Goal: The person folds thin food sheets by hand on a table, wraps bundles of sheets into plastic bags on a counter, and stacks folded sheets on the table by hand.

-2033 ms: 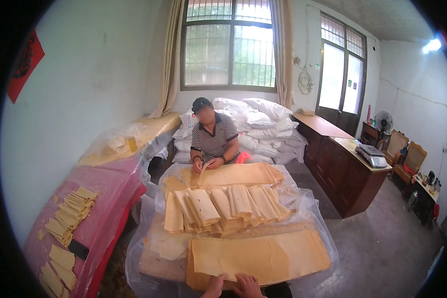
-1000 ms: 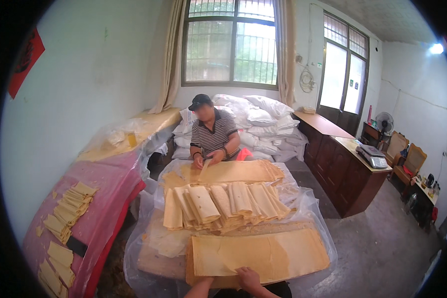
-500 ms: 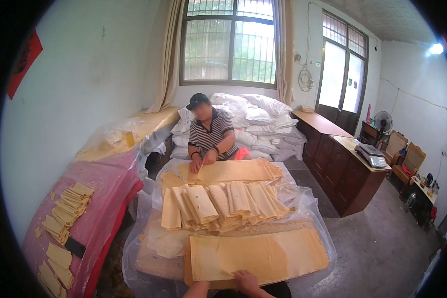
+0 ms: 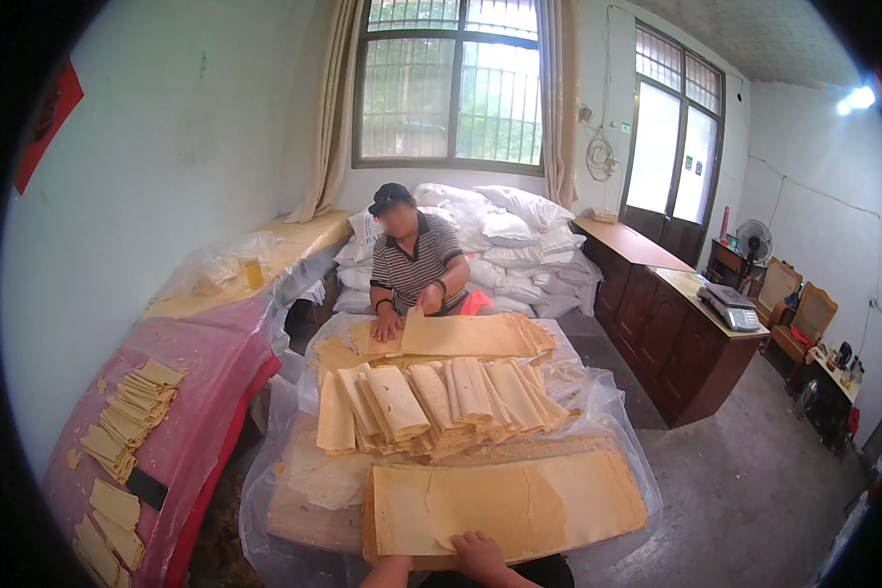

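Close in front of me lies a stack of large thin tan sheets, long from side to side, with a crease across the top one. My right hand rests on the stack's near edge, its fingers laid on top of the sheet and holding nothing that I can see. To its left my left hand is at the near edge too, with its fingers hidden. Beyond the stack, several folded tan sheets lie piled in a row.
Across the table a person handles another stack of tan sheets. Clear plastic covers the table. On the left a pink-covered surface bears folded pieces and a dark phone-like object. White sacks stand behind; a wooden counter stands right.
My right hand has shifted slightly left along the near edge, and a small raised flap beside it no longer shows. The other person's right-side hand has lifted a sheet's edge.
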### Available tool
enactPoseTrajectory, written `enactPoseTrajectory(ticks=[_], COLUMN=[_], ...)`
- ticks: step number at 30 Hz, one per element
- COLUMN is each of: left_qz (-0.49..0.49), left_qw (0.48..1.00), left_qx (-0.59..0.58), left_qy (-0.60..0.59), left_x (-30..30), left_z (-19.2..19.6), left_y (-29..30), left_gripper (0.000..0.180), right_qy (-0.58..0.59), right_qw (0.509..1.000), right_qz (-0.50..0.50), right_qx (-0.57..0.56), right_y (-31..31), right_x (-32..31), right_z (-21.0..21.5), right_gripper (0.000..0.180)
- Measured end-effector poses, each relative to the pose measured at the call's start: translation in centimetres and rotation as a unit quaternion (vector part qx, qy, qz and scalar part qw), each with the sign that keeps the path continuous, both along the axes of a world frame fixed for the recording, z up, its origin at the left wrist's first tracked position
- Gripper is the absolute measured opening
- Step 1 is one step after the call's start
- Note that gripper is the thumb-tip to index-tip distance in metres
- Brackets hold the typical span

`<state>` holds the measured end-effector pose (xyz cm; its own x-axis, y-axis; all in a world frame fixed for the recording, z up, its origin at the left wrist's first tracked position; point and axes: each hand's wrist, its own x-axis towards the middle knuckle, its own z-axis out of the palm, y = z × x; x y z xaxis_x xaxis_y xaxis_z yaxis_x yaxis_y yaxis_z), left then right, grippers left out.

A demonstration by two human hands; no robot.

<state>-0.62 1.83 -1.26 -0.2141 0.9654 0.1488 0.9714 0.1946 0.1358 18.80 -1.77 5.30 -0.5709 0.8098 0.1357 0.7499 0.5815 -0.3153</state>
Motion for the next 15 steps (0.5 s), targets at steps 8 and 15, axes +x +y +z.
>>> enactPoseTrajectory(ticks=[8,15], left_qz=[0.004,0.021], left_qw=[1.0,0.996], left_qx=[0.022,0.064], left_qy=[0.009,0.052], left_x=[0.0,-0.3], left_z=[0.1,-0.3], left_y=[0.5,0.8], left_gripper=[0.072,0.072], right_qy=[-0.019,0.071], right_qw=[1.0,0.992], right_qz=[0.017,-0.06], right_qx=[0.011,-0.087], right_y=[1.4,2.6], right_x=[-0.6,0.5], right_z=[-0.7,-1.6], right_gripper=[0.031,0.032])
